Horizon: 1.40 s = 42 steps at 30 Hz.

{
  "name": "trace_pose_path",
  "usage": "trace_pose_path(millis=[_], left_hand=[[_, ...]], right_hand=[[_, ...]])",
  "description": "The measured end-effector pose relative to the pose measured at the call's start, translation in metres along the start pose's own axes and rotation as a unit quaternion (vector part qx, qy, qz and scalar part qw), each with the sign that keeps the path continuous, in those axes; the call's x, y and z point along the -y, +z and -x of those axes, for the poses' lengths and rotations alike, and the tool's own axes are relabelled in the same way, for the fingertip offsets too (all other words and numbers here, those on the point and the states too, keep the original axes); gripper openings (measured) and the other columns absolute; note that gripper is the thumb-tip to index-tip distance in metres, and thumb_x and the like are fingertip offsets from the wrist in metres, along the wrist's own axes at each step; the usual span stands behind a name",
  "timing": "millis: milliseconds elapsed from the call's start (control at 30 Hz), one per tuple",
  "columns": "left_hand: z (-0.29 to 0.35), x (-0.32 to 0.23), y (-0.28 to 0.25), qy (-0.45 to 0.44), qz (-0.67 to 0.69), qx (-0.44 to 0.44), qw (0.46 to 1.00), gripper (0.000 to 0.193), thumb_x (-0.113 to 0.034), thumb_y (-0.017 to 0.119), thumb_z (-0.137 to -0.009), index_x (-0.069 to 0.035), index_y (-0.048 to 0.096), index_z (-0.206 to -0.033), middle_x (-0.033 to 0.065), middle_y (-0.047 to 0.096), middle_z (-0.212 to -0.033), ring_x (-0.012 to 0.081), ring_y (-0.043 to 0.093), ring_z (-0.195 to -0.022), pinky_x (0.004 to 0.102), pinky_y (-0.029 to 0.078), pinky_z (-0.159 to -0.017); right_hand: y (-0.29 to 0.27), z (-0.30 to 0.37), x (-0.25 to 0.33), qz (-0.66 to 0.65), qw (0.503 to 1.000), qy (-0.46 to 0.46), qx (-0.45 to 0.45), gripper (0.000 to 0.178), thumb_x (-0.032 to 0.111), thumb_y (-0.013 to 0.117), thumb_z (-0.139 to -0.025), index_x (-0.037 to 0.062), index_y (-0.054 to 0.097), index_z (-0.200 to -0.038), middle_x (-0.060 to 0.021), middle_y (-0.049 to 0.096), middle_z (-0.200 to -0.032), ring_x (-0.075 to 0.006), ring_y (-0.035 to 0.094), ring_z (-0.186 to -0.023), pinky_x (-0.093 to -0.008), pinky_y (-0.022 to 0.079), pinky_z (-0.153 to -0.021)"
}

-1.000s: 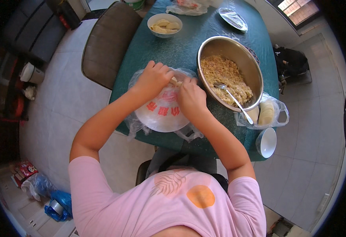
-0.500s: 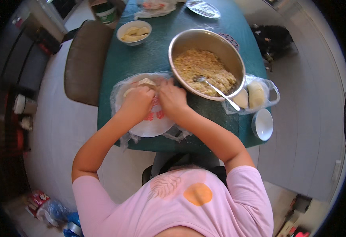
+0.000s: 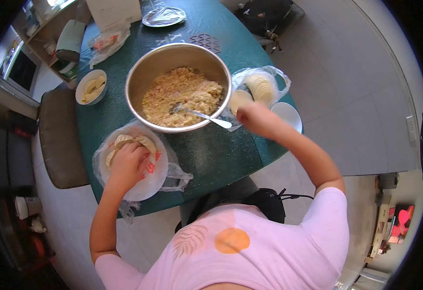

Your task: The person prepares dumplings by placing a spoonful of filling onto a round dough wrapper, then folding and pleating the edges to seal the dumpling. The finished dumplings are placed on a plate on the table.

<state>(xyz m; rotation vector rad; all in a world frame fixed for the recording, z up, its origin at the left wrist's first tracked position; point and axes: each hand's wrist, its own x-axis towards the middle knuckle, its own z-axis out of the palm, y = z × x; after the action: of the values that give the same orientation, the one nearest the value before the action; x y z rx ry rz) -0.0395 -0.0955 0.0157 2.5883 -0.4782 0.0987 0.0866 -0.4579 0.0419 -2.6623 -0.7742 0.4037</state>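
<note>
At the near edge of the worktop (image 3: 211,154), the left hand (image 3: 127,164) is rested, fingers curled, on finished dumplings (image 3: 131,141) on the bagged plate (image 3: 148,186). Beyond, the right hand (image 3: 255,118) is closed at the wrapper stack (image 3: 260,87). Much filling (image 3: 182,94) is left in the steel bowl (image 3: 146,72).

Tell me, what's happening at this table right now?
A person is making dumplings. Their left hand rests on a plate holding a few folded dumplings. Their right hand reaches toward a bag of round wrappers. Between them sits a metal bowl of filling, with a spoon resting in it.
</note>
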Motion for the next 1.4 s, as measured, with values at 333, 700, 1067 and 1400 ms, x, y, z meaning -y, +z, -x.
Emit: trace_pose_path(millis=[333,700,1067,1400], left_hand=[[0.000,-0.083,-0.015,-0.027,0.062,0.002,0.998,0.014,-0.003,0.067,-0.074,-0.003,0.062,-0.087,0.0123,0.063,-0.091,0.0320,0.059,-0.086,0.0402,0.046,-0.076],[-0.045,-0.136,0.023,0.055,0.200,0.095,0.974,0.015,-0.002,0.068,-0.075,-0.003,0.063,-0.089,0.0117,0.064,-0.092,0.0288,0.062,-0.086,0.0359,0.050,-0.073],[-0.081,-0.148,0.100,-0.216,0.748,0.097,0.620,0.052,-0.022,0.054,-0.094,0.000,0.034,-0.136,0.0153,0.048,-0.131,0.0241,0.050,-0.120,0.0368,0.039,-0.102],[-0.064,-0.143,0.105,-0.274,0.796,0.122,0.525,0.023,-0.015,0.066,-0.087,-0.003,0.053,-0.101,0.0064,0.062,-0.097,0.0138,0.063,-0.088,0.0301,0.054,-0.075]], right_hand=[[0.006,-0.046,-0.057,0.056,0.992,-0.099,0.052,0.015,0.010,0.060,-0.075,0.0000,0.059,-0.085,-0.0183,0.062,-0.088,-0.0364,0.060,-0.086,-0.0429,0.048,-0.079],[0.005,-0.049,-0.062,0.065,0.995,-0.071,0.007,0.019,0.013,0.060,-0.074,-0.0042,0.063,-0.080,-0.0197,0.064,-0.085,-0.0339,0.063,-0.084,-0.0425,0.051,-0.075],[-0.057,0.010,-0.068,-0.681,0.692,0.039,0.235,0.005,0.006,0.057,-0.089,0.0041,0.055,-0.093,-0.0025,0.061,-0.088,-0.0105,0.063,-0.081,-0.0260,0.053,-0.076],[-0.035,0.032,0.007,-0.354,0.932,-0.031,0.068,0.021,0.010,0.066,-0.084,0.0041,0.056,-0.103,-0.0042,0.059,-0.085,-0.0136,0.060,-0.079,-0.0263,0.051,-0.073]])
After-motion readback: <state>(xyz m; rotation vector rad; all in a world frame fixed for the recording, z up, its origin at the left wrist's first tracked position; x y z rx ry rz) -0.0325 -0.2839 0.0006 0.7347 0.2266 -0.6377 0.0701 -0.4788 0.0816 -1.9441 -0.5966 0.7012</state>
